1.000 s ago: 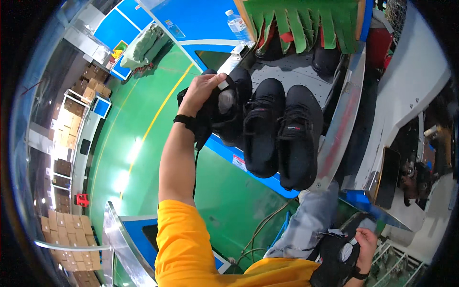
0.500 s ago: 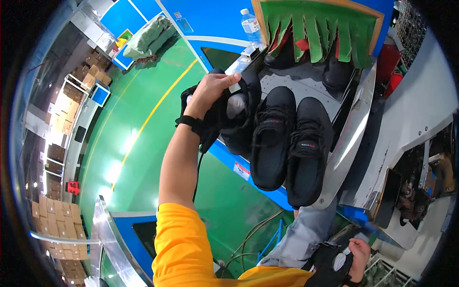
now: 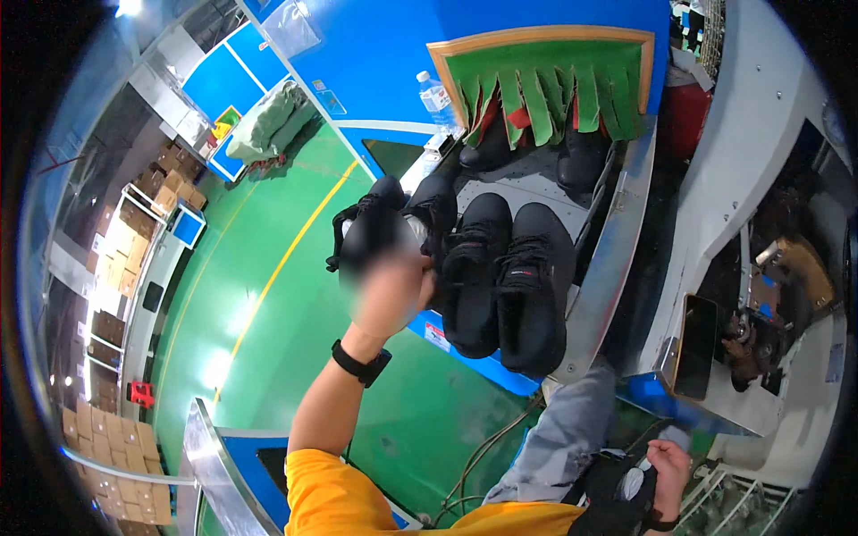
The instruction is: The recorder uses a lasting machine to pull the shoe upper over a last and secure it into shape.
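Note:
My left hand [image 3: 386,299] reaches over the heel end of two black shoes at the left. One is the left shoe [image 3: 382,195]; the shoe beside it [image 3: 433,204] shows white stuffing [image 3: 413,230] in its opening. A blur smears most of the fingers, so their grip is unclear. Right of them stand two black lace-up shoes, one [image 3: 475,277] and another [image 3: 536,286], side by side with toes pointing away. Low at the right, my right hand [image 3: 668,473] has curled fingers against a black shoe-like thing [image 3: 617,487] with white inside, partly hidden by my body.
Behind the shoes, a blue machine [image 3: 375,54] has an opening with a green strip curtain [image 3: 554,85]; two dark shoes [image 3: 487,154] sit under it. A plastic bottle [image 3: 435,98] stands left. A phone [image 3: 695,344] leans on the white machine at right. Hoses [image 3: 487,447] hang below.
My left hand has drawn back toward me, from pinching at the top of the left-hand shoes to their heel end. The view has shifted; my right hand stays by the black shoe-like thing.

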A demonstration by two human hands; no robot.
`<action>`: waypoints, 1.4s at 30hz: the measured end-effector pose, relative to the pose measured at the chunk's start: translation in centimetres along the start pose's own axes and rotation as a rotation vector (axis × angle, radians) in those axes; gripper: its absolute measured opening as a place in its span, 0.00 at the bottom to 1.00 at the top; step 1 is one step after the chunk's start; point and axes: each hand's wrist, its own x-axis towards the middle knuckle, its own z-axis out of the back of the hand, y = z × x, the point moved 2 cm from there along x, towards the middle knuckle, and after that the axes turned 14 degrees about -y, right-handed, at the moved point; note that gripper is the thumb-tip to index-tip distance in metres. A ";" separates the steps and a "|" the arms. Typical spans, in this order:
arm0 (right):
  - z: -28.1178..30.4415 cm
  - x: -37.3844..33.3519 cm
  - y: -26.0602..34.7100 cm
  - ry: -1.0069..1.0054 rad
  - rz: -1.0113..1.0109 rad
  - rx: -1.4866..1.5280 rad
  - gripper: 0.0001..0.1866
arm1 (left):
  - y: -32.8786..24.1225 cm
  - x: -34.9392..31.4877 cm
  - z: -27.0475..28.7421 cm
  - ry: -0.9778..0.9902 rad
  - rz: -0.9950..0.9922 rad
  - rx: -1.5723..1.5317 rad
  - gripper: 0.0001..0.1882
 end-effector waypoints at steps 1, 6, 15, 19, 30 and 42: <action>0.1 -0.1 0.3 0.006 0.000 -0.013 0.11 | -0.3 0.1 0.2 0.078 0.018 0.046 0.15; -0.4 -0.7 -0.1 0.054 0.063 0.009 0.11 | 0.7 1.5 2.5 0.265 0.137 0.069 0.21; -0.3 -3.1 1.8 0.012 0.146 -0.036 0.10 | -12.1 -6.8 19.1 -0.205 0.144 -0.125 0.14; -1.8 -3.4 2.7 0.090 0.132 0.092 0.10 | -20.0 -11.1 24.2 -0.048 -0.199 -0.413 0.20; -10.4 -11.6 8.2 0.400 0.414 -0.022 0.11 | -26.4 -18.6 17.4 1.035 0.194 -0.502 0.34; -17.7 -15.3 5.7 0.797 0.439 -0.142 0.17 | -23.6 -25.1 17.8 1.284 0.597 -0.418 0.53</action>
